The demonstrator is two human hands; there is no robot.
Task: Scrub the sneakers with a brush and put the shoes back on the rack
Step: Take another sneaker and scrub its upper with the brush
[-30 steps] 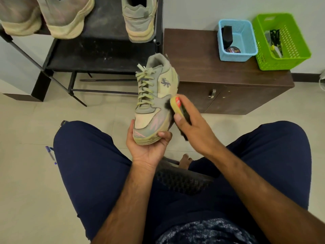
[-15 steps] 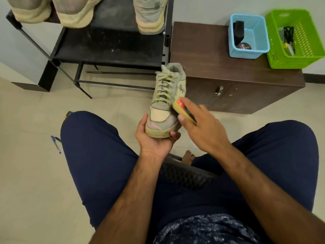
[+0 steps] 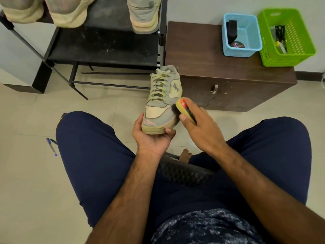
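A pale yellow and grey sneaker (image 3: 162, 101) with green laces is held above the floor, toe toward me. My left hand (image 3: 152, 138) grips it under the toe, fingers curled round the sole. My right hand (image 3: 198, 124) holds a yellow-backed brush (image 3: 182, 109) with dark bristles pressed against the sneaker's right side near the toe. The black shoe rack (image 3: 105, 46) stands behind, with three more sneakers on its upper shelf: two at the left (image 3: 68, 11) and one at the right (image 3: 143, 16).
A dark brown cabinet (image 3: 202, 59) stands right of the rack, carrying a blue basket (image 3: 249, 32) and a green basket (image 3: 295, 50). A pen (image 3: 51, 147) lies on the tiled floor at the left. I sit on a black chair (image 3: 182, 171), thighs spread on both sides.
The sneaker and both hands sit lower and closer to me than a second ago. The brush has slid a little along the sneaker's right side near the toe.
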